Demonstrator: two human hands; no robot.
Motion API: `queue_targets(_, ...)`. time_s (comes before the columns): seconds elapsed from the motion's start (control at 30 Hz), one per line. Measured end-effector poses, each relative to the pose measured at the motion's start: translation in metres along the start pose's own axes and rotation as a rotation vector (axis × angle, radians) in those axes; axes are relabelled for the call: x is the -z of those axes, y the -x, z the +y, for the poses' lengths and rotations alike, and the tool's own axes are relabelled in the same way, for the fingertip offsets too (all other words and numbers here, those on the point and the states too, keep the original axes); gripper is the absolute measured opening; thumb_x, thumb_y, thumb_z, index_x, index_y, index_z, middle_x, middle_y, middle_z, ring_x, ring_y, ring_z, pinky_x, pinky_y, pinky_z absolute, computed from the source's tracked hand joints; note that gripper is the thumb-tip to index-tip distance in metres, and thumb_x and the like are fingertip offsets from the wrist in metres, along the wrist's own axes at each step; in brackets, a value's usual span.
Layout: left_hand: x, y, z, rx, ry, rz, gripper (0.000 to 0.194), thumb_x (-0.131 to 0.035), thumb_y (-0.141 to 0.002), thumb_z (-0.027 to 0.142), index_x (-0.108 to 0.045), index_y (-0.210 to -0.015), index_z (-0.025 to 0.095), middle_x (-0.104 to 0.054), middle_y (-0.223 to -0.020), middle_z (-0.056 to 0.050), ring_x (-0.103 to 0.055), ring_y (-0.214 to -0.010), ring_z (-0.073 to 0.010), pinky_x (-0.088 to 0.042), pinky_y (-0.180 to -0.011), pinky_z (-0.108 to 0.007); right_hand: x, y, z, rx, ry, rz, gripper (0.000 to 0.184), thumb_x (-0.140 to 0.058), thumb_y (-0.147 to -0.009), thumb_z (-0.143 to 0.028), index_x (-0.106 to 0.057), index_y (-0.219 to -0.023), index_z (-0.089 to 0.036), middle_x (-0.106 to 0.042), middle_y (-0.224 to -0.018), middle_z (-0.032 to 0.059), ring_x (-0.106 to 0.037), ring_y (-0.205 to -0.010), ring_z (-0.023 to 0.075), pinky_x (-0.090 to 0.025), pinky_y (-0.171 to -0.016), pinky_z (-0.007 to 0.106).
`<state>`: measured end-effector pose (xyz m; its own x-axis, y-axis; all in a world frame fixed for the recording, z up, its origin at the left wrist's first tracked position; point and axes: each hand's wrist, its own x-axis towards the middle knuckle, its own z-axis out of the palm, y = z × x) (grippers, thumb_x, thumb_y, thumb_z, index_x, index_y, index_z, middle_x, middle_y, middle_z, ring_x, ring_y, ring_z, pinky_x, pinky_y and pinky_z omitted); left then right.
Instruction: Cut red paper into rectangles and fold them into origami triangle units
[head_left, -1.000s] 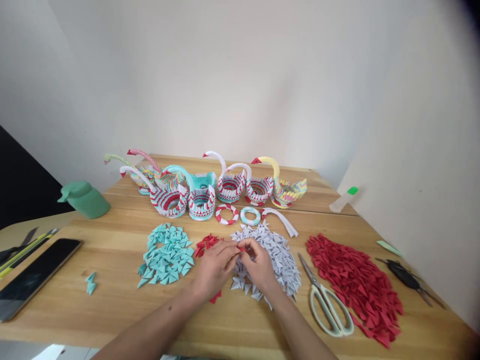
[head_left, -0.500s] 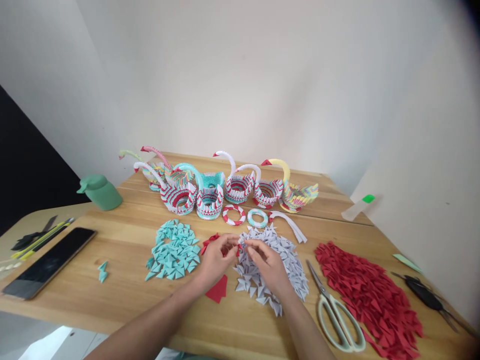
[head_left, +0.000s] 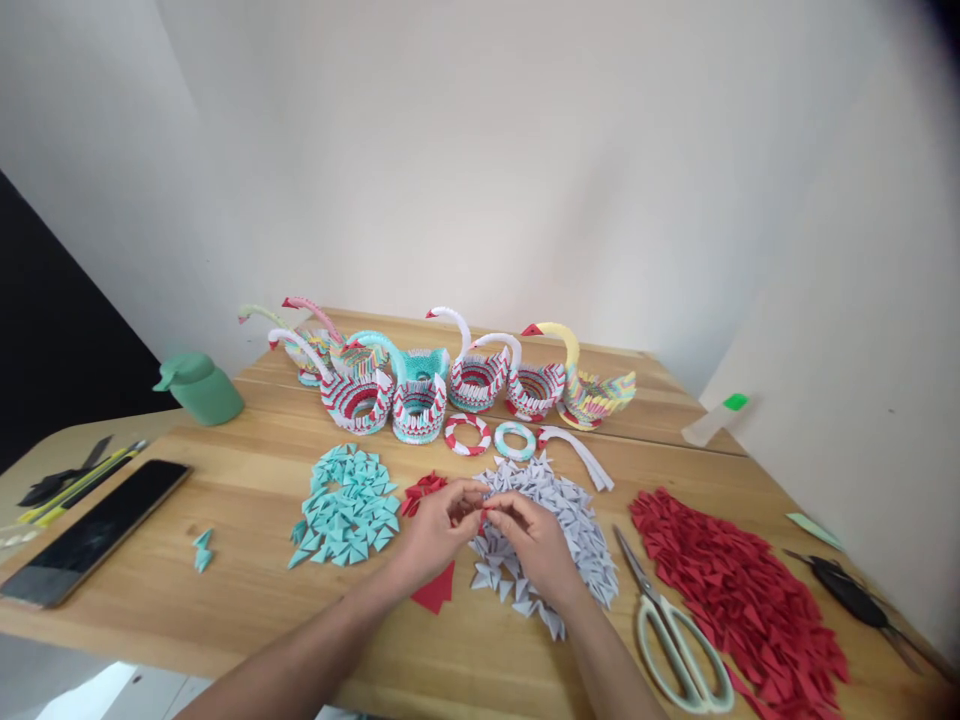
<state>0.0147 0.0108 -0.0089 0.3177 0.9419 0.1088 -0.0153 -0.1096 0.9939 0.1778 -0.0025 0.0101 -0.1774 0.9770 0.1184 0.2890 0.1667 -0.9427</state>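
My left hand (head_left: 435, 535) and my right hand (head_left: 536, 540) meet over the wooden table (head_left: 247, 600), fingertips pinched together on a small red folded paper piece (head_left: 484, 512). Under my right hand lies a pile of white folded triangles (head_left: 577, 530). A few red folded pieces (head_left: 420, 490) sit just beyond my left hand, and a flat red piece (head_left: 437, 590) lies beneath its wrist. A pile of turquoise triangles (head_left: 345, 510) lies to the left.
Several modular-paper swans and baskets (head_left: 450, 375) line the back of the table, with two small paper rings (head_left: 491, 437) before them. A large red triangle pile (head_left: 735, 590) and scissors (head_left: 675, 630) lie right. A phone (head_left: 94, 530), a green dispenser (head_left: 199, 385) and tools (head_left: 67, 480) sit left.
The view has shifted so everything sits slightly further right. My hands stayed together at the same spot, fingers working the small red piece.
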Motion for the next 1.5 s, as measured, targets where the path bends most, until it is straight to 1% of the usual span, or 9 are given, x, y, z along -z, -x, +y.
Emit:
queue_targets(0.2,0.001,0.000,0.001,0.011,0.053,-0.010,0.033,-0.057,-0.079,0.018,-0.055,-0.112,0.013,-0.065,-0.092,-0.008,-0.062,-0.082,-0.0157,-0.051,-0.072,-0.026,0.000,-0.001,0.001,-0.004,0.035,0.024,0.015,-0.056,-0.084,-0.031,-0.065,-0.086,-0.019,-0.068,-0.079,0.0015,-0.060,-0.072,0.0169,-0.045,-0.067,0.026)
queue_targets(0.43,-0.002,0.003,0.004,-0.064,-0.192,0.101,0.041,-0.054,-0.074,0.006,-0.057,-0.114,0.017,-0.067,-0.101,-0.006,-0.063,-0.082,-0.0142,-0.052,-0.076,-0.026,-0.002,0.000,-0.005,0.018,0.093,0.017,0.014,-0.056,-0.082,-0.029,-0.063,-0.089,-0.020,-0.066,-0.079,0.0019,-0.061,-0.072,0.0179,-0.046,-0.069,0.027)
queue_targets(0.8,-0.005,0.008,0.006,-0.114,-0.292,0.160,0.033,-0.054,-0.082,0.013,-0.057,-0.114,0.018,-0.067,-0.102,-0.007,-0.064,-0.088,-0.0163,-0.051,-0.082,-0.029,-0.005,-0.001,0.003,-0.008,0.070,0.053,0.014,-0.054,-0.084,-0.027,-0.062,-0.092,-0.020,-0.067,-0.082,0.0014,-0.061,-0.075,0.0175,-0.047,-0.071,0.028)
queue_targets(0.97,-0.006,0.009,0.008,-0.297,-0.579,0.169,0.030,-0.056,-0.082,0.013,-0.060,-0.111,0.021,-0.066,-0.104,-0.007,-0.062,-0.094,-0.0190,-0.050,-0.084,-0.032,-0.007,-0.002,0.003,0.003,0.010,0.096,0.012,-0.056,-0.083,-0.027,-0.063,-0.089,-0.019,-0.068,-0.084,0.0036,-0.062,-0.078,0.0189,-0.048,-0.074,0.030)
queue_targets(1.07,-0.005,0.009,0.008,-0.413,-0.696,0.156,0.029,-0.053,-0.084,0.013,-0.061,-0.111,0.021,-0.065,-0.108,-0.008,-0.061,-0.101,-0.0200,-0.049,-0.086,-0.032,-0.007,-0.002,0.003,-0.027,-0.066,0.131,0.012,-0.058,-0.082,-0.029,-0.063,-0.087,-0.019,-0.068,-0.081,0.0034,-0.062,-0.075,0.0182,-0.049,-0.070,0.029)
queue_targets(1.13,-0.004,0.009,0.007,-0.438,-0.727,0.157,0.028,-0.052,-0.085,0.014,-0.061,-0.111,0.021,-0.065,-0.109,-0.008,-0.061,-0.101,-0.0201,-0.049,-0.086,-0.031,-0.008,-0.003,0.003,-0.060,-0.114,0.153,0.014,-0.061,-0.080,-0.031,-0.063,-0.086,-0.019,-0.068,-0.077,0.0028,-0.061,-0.071,0.0177,-0.049,-0.066,0.028)
queue_targets(1.27,-0.002,0.008,0.005,-0.339,-0.698,0.168,0.031,-0.055,-0.085,0.018,-0.059,-0.115,0.022,-0.066,-0.111,-0.008,-0.062,-0.101,-0.0212,-0.050,-0.087,-0.033,-0.007,-0.003,0.006,-0.096,-0.156,0.157,0.018,-0.064,-0.078,-0.037,-0.063,-0.083,-0.019,-0.065,-0.071,0.0019,-0.060,-0.065,0.0167,-0.049,-0.062,0.027)
queue_targets(1.37,0.000,0.008,0.003,-0.263,-0.635,0.161,0.033,-0.056,-0.085,0.018,-0.057,-0.117,0.022,-0.068,-0.108,-0.006,-0.064,-0.091,-0.0191,-0.051,-0.082,-0.031,-0.006,-0.003,0.007,-0.114,-0.167,0.134,0.020,-0.064,-0.078,-0.037,-0.064,-0.085,-0.018,-0.066,-0.073,0.0023,-0.061,-0.068,0.0175,-0.049,-0.064,0.028)
queue_targets(1.5,0.000,0.008,0.003,-0.262,-0.624,0.158,0.034,-0.055,-0.085,0.018,-0.057,-0.119,0.021,-0.067,-0.110,-0.006,-0.064,-0.089,-0.0183,-0.051,-0.082,-0.031,-0.005,-0.003,0.006,-0.132,-0.187,0.119,0.021,-0.063,-0.079,-0.036,-0.064,-0.090,-0.018,-0.068,-0.078,0.0035,-0.063,-0.071,0.0184,-0.050,-0.067,0.029)
